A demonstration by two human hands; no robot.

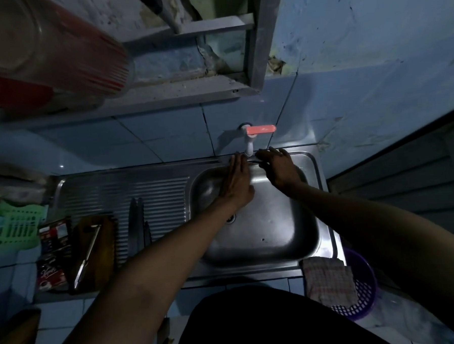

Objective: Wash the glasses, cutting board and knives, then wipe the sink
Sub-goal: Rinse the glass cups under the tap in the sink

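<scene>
Hands (236, 179) (281, 169) hover open over sink (263, 230), beneath tap (249, 141).

Your left hand (236, 179) and right hand (279, 166) reach into the stainless steel sink (305, 236), fingers straight, flanking the white plastic tap with its pink lever (255, 136). On the ribbed drainboard (156, 191) lie two dark knives (137, 221), side by side. Left of them, a brown wooden cutting board (103, 246) carries a long metal tool (89, 254), possibly another knife; the light is dim. A checked cloth (328, 278) drapes over a purple perforated basket (364, 296) by the sink's near right corner.
</scene>
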